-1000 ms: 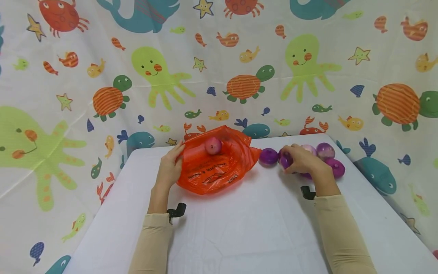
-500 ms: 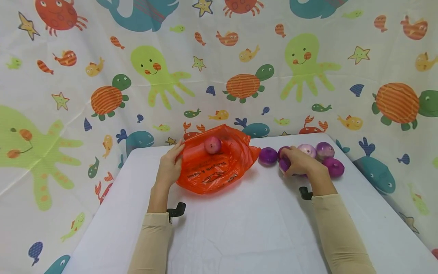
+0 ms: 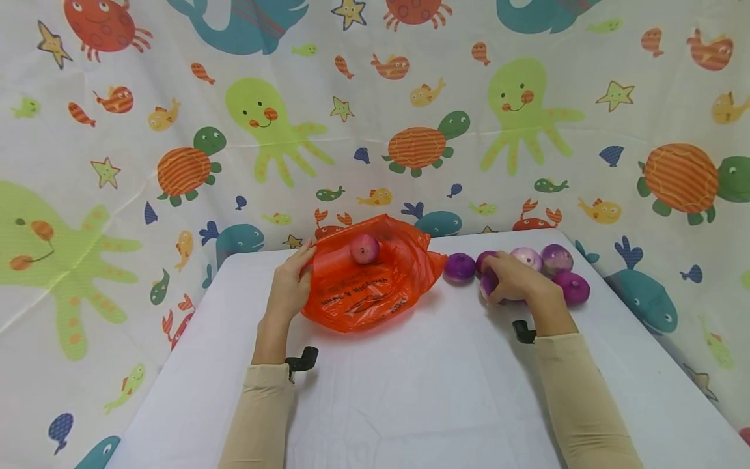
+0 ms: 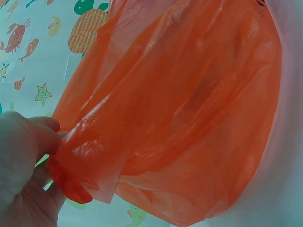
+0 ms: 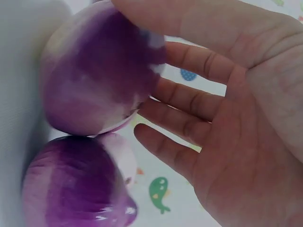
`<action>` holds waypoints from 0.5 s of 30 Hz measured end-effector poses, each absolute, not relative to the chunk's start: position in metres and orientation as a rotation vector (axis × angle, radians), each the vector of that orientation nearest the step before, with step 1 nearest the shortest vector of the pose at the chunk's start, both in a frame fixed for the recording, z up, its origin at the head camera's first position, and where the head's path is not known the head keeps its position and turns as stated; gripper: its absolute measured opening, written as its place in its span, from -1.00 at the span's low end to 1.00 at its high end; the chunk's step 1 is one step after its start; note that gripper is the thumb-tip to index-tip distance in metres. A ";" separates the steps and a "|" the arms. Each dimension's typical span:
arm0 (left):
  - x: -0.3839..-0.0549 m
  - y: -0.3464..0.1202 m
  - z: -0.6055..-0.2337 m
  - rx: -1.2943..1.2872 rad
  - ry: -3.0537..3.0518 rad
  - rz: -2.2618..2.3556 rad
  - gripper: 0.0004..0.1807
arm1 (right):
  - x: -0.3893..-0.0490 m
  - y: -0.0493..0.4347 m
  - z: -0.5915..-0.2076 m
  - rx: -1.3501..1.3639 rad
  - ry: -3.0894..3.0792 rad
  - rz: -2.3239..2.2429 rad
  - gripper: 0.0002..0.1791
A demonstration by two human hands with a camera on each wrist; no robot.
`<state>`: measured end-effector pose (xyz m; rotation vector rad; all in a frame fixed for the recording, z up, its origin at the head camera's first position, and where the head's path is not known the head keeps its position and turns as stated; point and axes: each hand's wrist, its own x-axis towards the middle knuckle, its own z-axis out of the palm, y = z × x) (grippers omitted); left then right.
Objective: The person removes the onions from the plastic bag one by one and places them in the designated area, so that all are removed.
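Note:
My left hand (image 3: 290, 284) pinches the open edge of an orange-red plastic bag (image 3: 357, 309), its thumb and fingers bunching the film in the left wrist view. A pinkish onion (image 3: 364, 249) sits inside the bag's mouth. Over on the right, my right hand (image 3: 518, 277) grips a purple and white onion (image 5: 102, 71), thumb on one side and fingertips on the other. That onion is close to the table, touching another purple onion (image 5: 71, 184) in the right wrist view.
Between bag and right hand lies a purple onion (image 3: 459, 268). Several more onions cluster around and behind the right hand, among them a pale one (image 3: 526, 258) and a deep purple one (image 3: 572, 288). A sea-animal curtain (image 3: 363, 91) hangs behind the white table (image 3: 410, 397).
My right hand has shifted very slightly, uncovering more of the onions behind it. The left hand and the bag stay in place.

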<state>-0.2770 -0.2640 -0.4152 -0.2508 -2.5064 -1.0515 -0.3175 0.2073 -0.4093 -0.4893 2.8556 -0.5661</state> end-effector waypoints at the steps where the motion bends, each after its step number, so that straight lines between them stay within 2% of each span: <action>1: -0.277 -0.264 -0.415 -0.250 -2.506 -1.050 -0.42 | -0.318 0.206 -0.408 -0.503 2.869 -0.571 -0.29; 8: -0.278 -0.266 -0.417 -0.256 -2.506 -1.048 -0.42 | -0.319 0.181 -0.394 -0.718 3.095 -0.749 -0.40; 15: -0.278 -0.262 -0.418 -0.268 -2.510 -1.065 -0.40 | -0.312 0.116 -0.385 -1.236 3.196 -1.079 -0.54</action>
